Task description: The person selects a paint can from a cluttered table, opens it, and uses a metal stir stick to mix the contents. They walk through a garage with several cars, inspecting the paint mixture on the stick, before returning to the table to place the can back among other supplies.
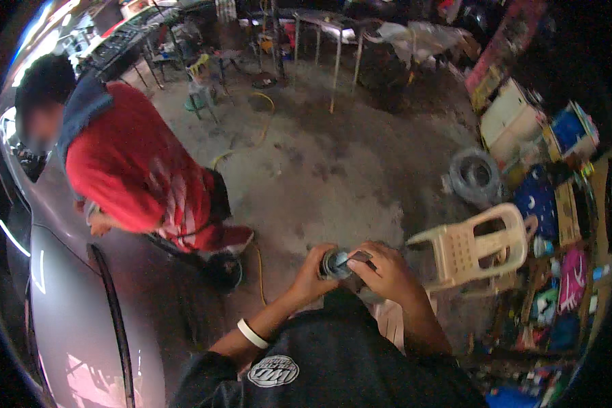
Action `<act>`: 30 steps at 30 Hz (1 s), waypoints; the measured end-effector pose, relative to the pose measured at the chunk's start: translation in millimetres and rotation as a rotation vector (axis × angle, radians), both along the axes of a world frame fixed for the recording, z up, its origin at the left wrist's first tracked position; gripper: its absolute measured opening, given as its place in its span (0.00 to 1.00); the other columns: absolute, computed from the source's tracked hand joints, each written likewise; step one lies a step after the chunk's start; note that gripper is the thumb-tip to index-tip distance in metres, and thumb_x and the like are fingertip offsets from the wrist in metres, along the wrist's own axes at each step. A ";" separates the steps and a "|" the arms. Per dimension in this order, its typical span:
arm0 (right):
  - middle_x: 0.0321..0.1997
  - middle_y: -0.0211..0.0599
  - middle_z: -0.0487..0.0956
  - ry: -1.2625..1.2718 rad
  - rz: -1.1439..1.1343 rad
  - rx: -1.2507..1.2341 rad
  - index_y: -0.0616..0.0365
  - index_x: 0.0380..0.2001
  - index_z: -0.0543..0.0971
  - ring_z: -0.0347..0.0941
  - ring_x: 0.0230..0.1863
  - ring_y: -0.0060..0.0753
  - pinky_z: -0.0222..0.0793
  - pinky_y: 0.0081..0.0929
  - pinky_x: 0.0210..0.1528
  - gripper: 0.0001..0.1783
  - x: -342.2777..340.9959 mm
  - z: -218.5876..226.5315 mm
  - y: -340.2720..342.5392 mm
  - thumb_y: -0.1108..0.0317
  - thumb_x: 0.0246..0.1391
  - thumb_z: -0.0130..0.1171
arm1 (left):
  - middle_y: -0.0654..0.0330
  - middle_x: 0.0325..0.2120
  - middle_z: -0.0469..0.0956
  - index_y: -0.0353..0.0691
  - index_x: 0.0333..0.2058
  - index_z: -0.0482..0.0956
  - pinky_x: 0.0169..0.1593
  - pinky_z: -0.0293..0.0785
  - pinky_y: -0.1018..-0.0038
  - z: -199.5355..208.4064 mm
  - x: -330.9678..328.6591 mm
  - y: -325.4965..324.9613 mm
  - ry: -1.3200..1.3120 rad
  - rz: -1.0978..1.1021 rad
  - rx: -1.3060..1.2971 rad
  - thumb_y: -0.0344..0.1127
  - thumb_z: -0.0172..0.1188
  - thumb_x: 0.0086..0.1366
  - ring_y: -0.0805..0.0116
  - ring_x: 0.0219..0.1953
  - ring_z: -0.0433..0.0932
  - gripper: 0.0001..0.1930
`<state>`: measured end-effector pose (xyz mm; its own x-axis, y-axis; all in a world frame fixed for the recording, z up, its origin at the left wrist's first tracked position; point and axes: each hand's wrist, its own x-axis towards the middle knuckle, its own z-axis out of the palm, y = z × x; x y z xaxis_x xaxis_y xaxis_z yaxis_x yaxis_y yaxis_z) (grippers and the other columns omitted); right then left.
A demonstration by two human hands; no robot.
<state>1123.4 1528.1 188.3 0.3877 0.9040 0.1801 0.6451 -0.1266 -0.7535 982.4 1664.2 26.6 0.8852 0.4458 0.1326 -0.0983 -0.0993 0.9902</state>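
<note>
In front of my chest, my left hand (311,272) is wrapped around the side of a small round open can (331,266). A pale blue-grey substance shows inside it. My right hand (386,270) pinches a small flat dark tool (362,256), like a spatula or scraper, at the can's right rim. A thin part of the tool reaches over the opening; whether its tip touches the contents I cannot tell. A white band (252,334) circles my left wrist.
At the left, a person in a red top (119,156) leans over a silver-grey car (88,306). To my right is a beige plastic chair (483,245), with a plastic-wrapped tyre (474,175) beyond it. A yellow hose (260,268) crosses the floor. Cluttered shelves line the right.
</note>
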 end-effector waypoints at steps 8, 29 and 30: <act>0.39 0.47 0.82 0.044 0.198 0.006 0.61 0.40 0.81 0.80 0.40 0.51 0.74 0.39 0.42 0.10 156.0 0.0 140.2 0.67 0.58 0.64 | 0.53 0.55 0.68 0.38 0.63 0.63 0.63 0.67 0.66 -11.5 139.1 96.2 0.023 0.173 -0.023 0.27 0.75 0.52 0.60 0.60 0.69 0.41; 0.44 0.41 0.82 0.280 0.383 0.158 0.58 0.47 0.77 0.81 0.44 0.41 0.77 0.36 0.48 0.12 316.9 -39.3 726.0 0.69 0.62 0.61 | 0.55 0.55 0.70 0.38 0.61 0.67 0.63 0.68 0.67 3.7 295.2 641.4 -0.007 0.603 0.006 0.32 0.76 0.54 0.63 0.58 0.72 0.37; 0.44 0.42 0.82 0.321 0.405 0.166 0.58 0.48 0.77 0.82 0.44 0.42 0.77 0.37 0.49 0.12 314.9 -40.8 755.5 0.70 0.62 0.59 | 0.56 0.56 0.69 0.40 0.62 0.65 0.63 0.69 0.67 1.1 292.7 667.6 0.012 0.632 0.067 0.31 0.77 0.54 0.64 0.59 0.71 0.39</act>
